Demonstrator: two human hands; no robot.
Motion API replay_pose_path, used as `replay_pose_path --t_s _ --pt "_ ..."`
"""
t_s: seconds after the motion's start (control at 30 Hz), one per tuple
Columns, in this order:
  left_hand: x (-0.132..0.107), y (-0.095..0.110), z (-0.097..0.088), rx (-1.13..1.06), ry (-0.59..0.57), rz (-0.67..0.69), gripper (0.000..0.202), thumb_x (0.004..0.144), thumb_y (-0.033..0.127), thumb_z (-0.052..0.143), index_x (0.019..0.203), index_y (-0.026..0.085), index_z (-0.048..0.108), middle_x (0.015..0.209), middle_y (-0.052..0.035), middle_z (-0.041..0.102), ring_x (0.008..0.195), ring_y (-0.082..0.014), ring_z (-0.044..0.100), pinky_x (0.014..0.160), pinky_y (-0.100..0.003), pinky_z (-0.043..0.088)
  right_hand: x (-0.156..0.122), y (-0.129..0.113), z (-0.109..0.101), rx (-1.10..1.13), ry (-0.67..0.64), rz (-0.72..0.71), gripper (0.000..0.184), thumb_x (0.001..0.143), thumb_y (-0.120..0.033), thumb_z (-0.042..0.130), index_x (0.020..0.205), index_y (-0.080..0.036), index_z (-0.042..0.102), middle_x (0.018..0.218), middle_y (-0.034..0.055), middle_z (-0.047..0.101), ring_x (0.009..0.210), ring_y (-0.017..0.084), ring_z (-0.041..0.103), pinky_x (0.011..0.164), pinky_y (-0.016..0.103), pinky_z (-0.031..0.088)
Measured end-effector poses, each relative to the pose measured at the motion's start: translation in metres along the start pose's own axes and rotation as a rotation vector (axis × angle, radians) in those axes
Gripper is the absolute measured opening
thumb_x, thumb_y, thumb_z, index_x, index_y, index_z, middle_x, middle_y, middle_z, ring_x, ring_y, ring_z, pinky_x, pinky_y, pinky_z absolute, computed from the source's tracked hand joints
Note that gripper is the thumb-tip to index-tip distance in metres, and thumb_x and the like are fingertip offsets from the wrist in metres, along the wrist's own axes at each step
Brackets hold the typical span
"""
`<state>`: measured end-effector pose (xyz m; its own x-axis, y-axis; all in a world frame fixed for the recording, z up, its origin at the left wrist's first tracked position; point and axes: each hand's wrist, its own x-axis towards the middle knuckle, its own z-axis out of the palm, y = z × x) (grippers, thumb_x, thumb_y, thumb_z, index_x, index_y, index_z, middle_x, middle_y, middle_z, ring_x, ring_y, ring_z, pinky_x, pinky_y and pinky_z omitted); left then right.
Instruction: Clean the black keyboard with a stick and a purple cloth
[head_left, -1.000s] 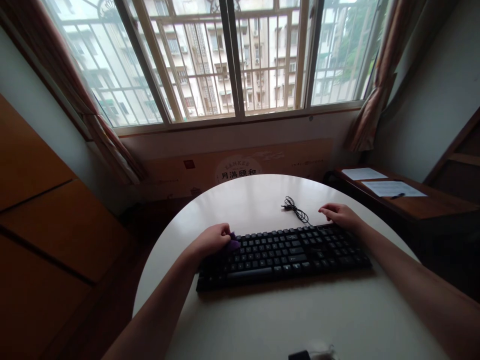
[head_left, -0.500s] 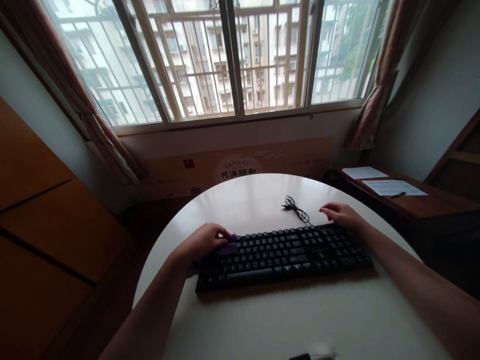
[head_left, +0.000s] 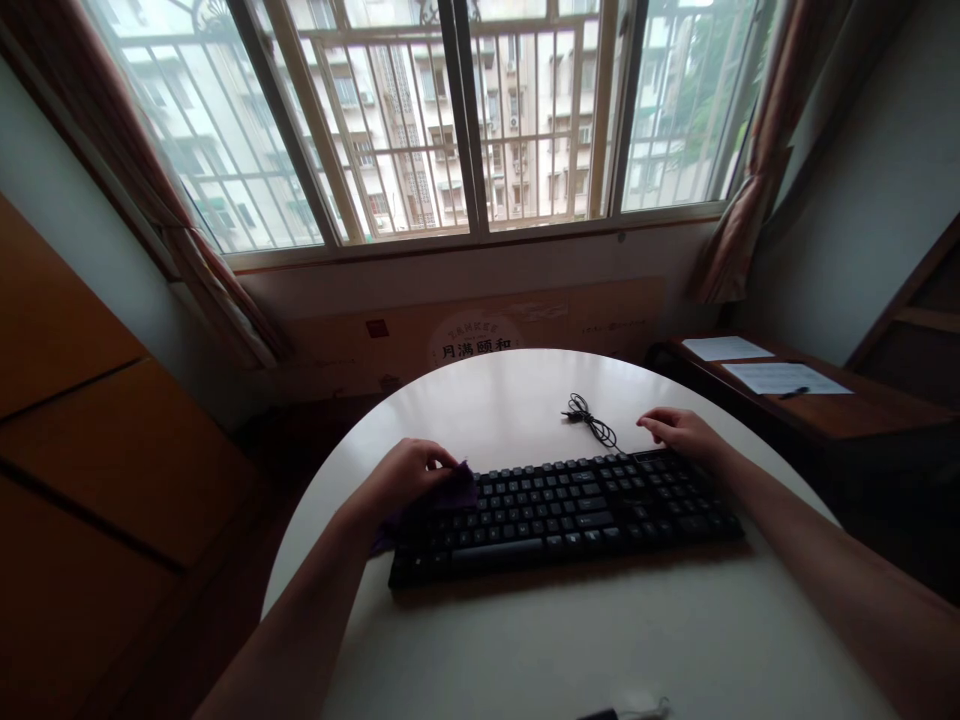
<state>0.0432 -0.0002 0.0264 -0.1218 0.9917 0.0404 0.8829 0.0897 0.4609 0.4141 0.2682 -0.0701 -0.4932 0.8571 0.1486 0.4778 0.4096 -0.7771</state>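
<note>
Bunched up small a second ago, the purple cloth (head_left: 459, 492) is now spread flatter under the left hand (head_left: 409, 470), and a bit of it sticks out past the left end of the black computer keyboard (head_left: 555, 510). I see that the left fingers have come out of their tight curl.

Far to the left of that hand stands a brown wooden cabinet (head_left: 75, 410). The left hand pinches the top edge of the cloth between thumb and fingers, over the keyboard's back left corner. Just right of the left hand, the keys begin to show. The keyboard lies flat on the white round table (head_left: 480, 640), between both hands.

I think the work is only partway done: the cloth is at the left end now, and I can't tell whether the other keys have had a turn. If not, most of the keyboard is left, all the way to the right hand (head_left: 679, 432).

Just left of that hand lies a looped black cable (head_left: 591, 422). The right hand sits by the keyboard's back right edge, in about the same spot as before. Its fingers are softly bent; I can't tell if they press together or grip the edge. Well to its right are paper sheets (head_left: 772, 376) and a pen (head_left: 793, 393).
</note>
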Motion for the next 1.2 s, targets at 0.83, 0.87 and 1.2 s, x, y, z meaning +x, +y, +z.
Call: replay_pose_path --t_s 0.83,0.87,1.2 --pt "0.005 -0.002 0.014 0.193 -0.007 0.012 0.023 0.075 0.042 0.062 0.08 0.023 0.074 0.082 -0.0032 0.072 0.076 -0.0196 0.063 0.069 -0.028 0.045 0.004 0.006 0.001 0.014 -0.02 0.013 0.045 0.079 -0.054 0.054 0.095 -0.014 0.069 0.068 0.0032 0.061 0.059 0.011 0.052 0.058 0.022 0.04" --pt "0.005 -0.002 0.014 0.211 0.0 0.01 0.025 0.076 0.043 0.062 0.08 0.022 0.074 0.082 -0.0037 0.072 0.075 -0.02 0.063 0.068 -0.028 0.044 0.004 0.007 0.001 0.018 -0.025 0.012 0.045 0.079 -0.054 0.054 0.095 -0.014 0.068 0.068 0.0032 0.062 0.06 0.011 0.052 0.058 0.022 0.04" --pt "0.004 0.0 0.007 0.129 -0.075 0.097 0.021 0.077 0.028 0.057 0.087 0.022 0.075 0.091 -0.0041 0.072 0.083 -0.0192 0.063 0.078 -0.028 0.047 0.006 0.008 0.001 0.024 -0.034 0.007 0.044 0.08 -0.054 0.054 0.095 -0.015 0.068 0.069 0.0038 0.062 0.061 0.012 0.054 0.058 0.022 0.041"
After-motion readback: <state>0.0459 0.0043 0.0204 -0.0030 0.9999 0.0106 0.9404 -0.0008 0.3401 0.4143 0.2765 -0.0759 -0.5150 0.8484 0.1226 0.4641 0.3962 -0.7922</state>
